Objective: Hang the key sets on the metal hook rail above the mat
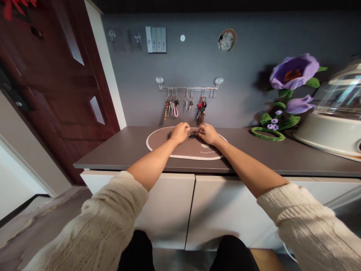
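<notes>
Over a brown oval mat point(160, 142) with a pale rim, both hands are close together. My right hand point(208, 134) pinches a small bunch of keys point(193, 135) by its ring; a dark key hangs toward the left. My left hand point(180, 132) is closed just left of the keys, thumb and fingers pressed together. Whatever its fingertips may hold is too small to make out. Behind the hands, several key sets point(172, 104) hang from a clear hook rail point(188, 88) on the wall.
The mat lies on a grey countertop point(126, 150) above white cabinet doors point(169, 199). On the right stand a purple fabric flower point(296, 71) with a green base and a white appliance point(329, 128) with a clear cover. A dark red door point(64, 75) is at left; switches point(156, 39) are on the wall.
</notes>
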### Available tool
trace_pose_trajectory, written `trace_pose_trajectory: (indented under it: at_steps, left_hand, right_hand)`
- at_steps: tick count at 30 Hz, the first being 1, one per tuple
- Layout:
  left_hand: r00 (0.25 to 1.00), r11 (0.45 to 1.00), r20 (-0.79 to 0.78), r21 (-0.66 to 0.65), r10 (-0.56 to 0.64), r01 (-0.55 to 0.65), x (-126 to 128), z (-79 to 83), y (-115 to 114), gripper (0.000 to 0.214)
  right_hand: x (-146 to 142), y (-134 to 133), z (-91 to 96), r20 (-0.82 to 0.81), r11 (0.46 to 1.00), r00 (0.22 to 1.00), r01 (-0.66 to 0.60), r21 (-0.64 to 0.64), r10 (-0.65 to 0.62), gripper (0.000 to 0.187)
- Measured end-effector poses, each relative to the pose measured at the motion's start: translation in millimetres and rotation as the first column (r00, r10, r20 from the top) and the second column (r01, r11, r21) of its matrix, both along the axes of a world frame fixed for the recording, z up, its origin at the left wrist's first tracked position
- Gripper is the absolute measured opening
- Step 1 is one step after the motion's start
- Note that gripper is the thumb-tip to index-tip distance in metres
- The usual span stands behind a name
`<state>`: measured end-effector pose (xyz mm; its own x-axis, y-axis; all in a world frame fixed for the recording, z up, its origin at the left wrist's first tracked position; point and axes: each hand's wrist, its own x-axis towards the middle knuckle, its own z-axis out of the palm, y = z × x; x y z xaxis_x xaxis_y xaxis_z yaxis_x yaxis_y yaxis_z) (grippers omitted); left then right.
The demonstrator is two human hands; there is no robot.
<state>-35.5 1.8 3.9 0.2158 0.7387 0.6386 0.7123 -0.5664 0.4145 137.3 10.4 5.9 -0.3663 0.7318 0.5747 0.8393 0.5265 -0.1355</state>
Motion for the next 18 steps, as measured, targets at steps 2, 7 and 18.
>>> trace_pose_trajectory:
  at_steps: [2, 7, 18]
  left_hand:
    - [1.000, 1.000, 0.005, -0.002, -0.006, 0.006, 0, -0.1, 0, 0.015]
    - [1.000, 1.000, -0.004, 0.003, -0.019, 0.019, 0, -0.2, -1, 0.014]
    - [0.997, 0.997, -0.019, 0.020, -0.071, 0.072, 3, 2.0, -4, 0.013]
  right_hand:
    - [-1, -2, 1.9, -0.007, 1.000, 1.000, 0.001, -0.002, -0.001, 0.014]
    - [-4, -10, 9.2, -0.084, 0.999, 0.996, -0.015, -0.045, 0.011, 0.010]
    - [-5, -20, 17.1, -0.405, 0.977, 0.914, -0.106, -0.187, 0.022, 0.012]
